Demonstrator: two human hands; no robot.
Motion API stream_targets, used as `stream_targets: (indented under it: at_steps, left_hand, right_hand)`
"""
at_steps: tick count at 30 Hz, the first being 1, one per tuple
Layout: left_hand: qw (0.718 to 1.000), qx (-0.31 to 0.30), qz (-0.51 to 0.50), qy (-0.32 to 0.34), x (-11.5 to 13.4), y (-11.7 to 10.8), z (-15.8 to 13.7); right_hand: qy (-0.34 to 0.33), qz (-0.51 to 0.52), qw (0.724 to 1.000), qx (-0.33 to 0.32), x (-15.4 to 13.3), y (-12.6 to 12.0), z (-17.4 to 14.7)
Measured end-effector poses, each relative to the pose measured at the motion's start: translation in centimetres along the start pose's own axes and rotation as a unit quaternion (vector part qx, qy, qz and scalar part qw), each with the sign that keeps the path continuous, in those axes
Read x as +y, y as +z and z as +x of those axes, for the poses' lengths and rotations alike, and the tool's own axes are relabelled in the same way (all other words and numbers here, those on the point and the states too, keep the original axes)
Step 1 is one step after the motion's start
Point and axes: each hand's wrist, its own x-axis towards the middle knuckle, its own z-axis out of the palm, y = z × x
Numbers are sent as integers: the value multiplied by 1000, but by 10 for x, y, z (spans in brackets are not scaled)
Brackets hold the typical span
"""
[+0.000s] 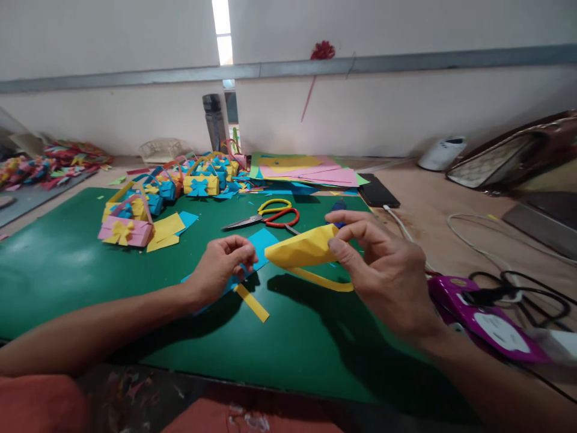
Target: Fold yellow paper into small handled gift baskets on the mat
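Note:
My right hand (383, 258) pinches one end of a yellow paper bag (302, 246) between thumb and fingers. The bag is folded and held in the air, its thin yellow handle curving below it. Left of the bag is my left hand (223, 264), apart from it, fingers curled with the tips together; whether anything is between them I cannot make out. Under and behind that hand lies blue paper (265, 243), partly hidden. A short yellow paper strip (252, 304) rests on the green mat (193, 355). Behind the hands lie scissors (265, 218) with one yellow and one red handle.
Several finished paper bags, among them a pink one (126, 231) with a yellow bow, stand at the left. Coloured sheets (311, 174) are stacked at the back near a black phone (378, 190). A purple power strip (489, 325) with cables sits right of my arm.

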Motion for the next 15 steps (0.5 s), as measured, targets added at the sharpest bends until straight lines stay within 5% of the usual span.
stream_targets:
  at_steps: [5,15]
  left_hand:
    - [987,-22,-123,-106,-4,11,0]
    - [981,-32,-165,-100,-9,13,0]
  right_hand:
    - [17,33,999,20,4,6,-4]
    - [14,34,999,21,2,7,-9]
